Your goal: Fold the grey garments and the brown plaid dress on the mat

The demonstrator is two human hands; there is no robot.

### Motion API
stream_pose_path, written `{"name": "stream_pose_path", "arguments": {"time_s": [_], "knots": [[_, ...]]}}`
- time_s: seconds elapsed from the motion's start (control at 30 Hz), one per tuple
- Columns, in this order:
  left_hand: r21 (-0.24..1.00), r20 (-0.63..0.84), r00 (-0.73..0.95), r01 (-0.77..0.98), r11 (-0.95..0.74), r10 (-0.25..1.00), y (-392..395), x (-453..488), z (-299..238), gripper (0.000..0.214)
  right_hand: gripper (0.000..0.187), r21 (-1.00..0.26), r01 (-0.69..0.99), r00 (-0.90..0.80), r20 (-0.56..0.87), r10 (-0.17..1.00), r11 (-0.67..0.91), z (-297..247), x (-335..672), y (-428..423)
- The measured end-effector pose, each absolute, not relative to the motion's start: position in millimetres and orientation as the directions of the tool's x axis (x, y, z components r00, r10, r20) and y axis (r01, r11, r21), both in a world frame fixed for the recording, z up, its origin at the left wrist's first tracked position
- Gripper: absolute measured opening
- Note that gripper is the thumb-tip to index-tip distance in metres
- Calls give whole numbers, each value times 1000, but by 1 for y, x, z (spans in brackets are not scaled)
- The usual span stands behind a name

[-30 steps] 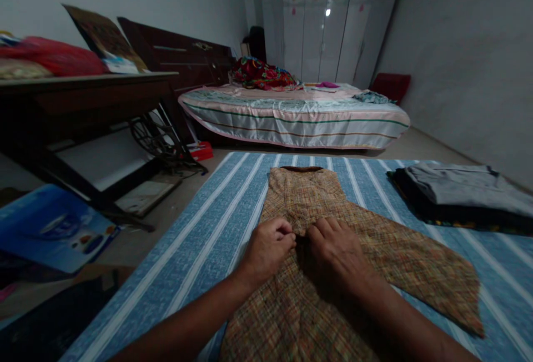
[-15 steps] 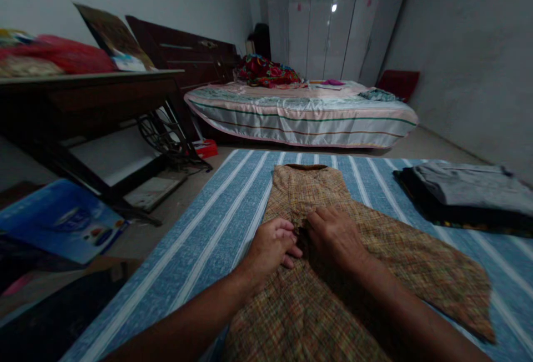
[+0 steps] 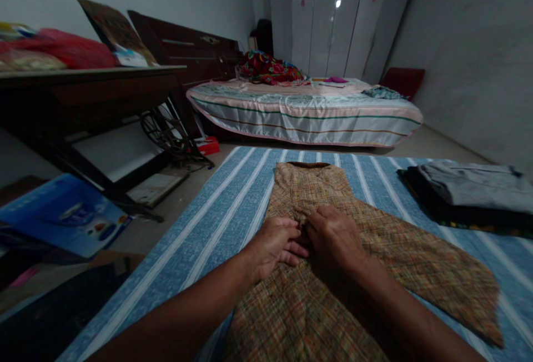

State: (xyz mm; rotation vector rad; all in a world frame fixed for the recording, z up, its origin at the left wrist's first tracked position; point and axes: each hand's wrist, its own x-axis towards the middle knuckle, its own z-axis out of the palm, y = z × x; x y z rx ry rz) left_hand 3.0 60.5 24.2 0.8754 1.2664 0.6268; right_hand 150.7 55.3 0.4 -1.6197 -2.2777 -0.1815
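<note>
A brown checked jacket (image 3: 408,251) lies spread on a blue-and-white striped bed cover (image 3: 200,229). Its neck opening points away from me and one sleeve stretches to the right. At the middle of its front, my left hand (image 3: 278,244) pinches the cloth between thumb and forefinger, with the other fingers loosely bent. My right hand (image 3: 335,237) is closed on the front edge just beside it, fingertips curled down into the fabric. The two hands nearly meet, and the small spot between their fingertips is mostly hidden. The other sleeve is not visible.
Folded grey and black clothes (image 3: 470,190) are stacked at the right of the striped cover. Beyond stands a second bed (image 3: 308,120) with a red floral blanket (image 3: 270,68). On the left are a treadle sewing table (image 3: 104,92) and a blue box (image 3: 70,215).
Both hands stay at the jacket's front. My left fingers have shifted slightly right, closer to the right hand, and the lower fingers have spread a little. The whole view has shifted slightly.
</note>
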Motion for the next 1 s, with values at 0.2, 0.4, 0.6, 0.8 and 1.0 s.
{"name": "stream_pose_path", "arguments": {"time_s": [0.2,0.4,0.6,0.8,1.0], "knots": [[756,-643,272,77,650,716,68,0,23,22,15,-97,913,-361,256,897,395,2,150,52],[795,-606,263,190,576,751,72,1,22,21,20,-61,894,-415,258,872,443,-1,148,49],[782,-607,198,321,534,770,73,5,27,9,20,-75,875,-438,300,847,479,-3,148,45],[779,-615,203,306,547,762,74,4,26,6,18,-97,869,-445,276,852,485,0,148,42],[794,-505,217,496,352,835,77,2,18,15,18,-106,862,-453,277,847,495,0,148,40]]}}
